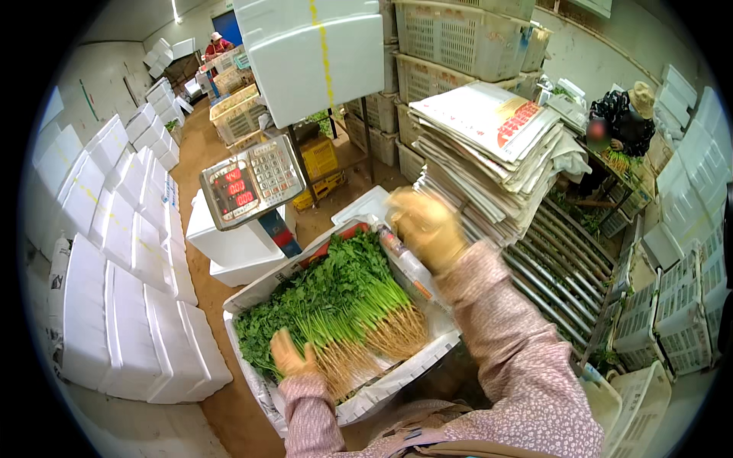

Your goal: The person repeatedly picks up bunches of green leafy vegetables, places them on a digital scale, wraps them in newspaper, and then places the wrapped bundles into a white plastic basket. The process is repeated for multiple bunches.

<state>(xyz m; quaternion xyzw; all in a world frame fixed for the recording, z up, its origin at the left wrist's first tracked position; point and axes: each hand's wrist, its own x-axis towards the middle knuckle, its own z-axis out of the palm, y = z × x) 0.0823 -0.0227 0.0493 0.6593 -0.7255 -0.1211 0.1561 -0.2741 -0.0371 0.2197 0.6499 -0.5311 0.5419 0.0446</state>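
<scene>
Before me a white foam box (pixel 237 343) lined with printed paper holds rooted leafy greens (pixel 338 292), likely coriander. Their roots (pixel 404 332) point towards me and to the right, the leaves away to the left. My left hand (pixel 292 355), in a tan glove, lies on the near left of the greens with thumb and fingers apart. Over the box's far right edge is my gloved right hand (pixel 429 229), blurred, beside the turned-up printed paper liner (pixel 401 257). Whether its fingers grip anything is not visible.
A digital scale display (pixel 252 183) stands beyond the box. Stacked newspapers (pixel 487 137) lie at right by a metal roller conveyor (pixel 561 263). White foam boxes (pixel 126 229) line the left; plastic crates (pixel 458 40) rise behind. Another person (pixel 624 117) handles greens at far right, one more (pixel 217 46) stands far back.
</scene>
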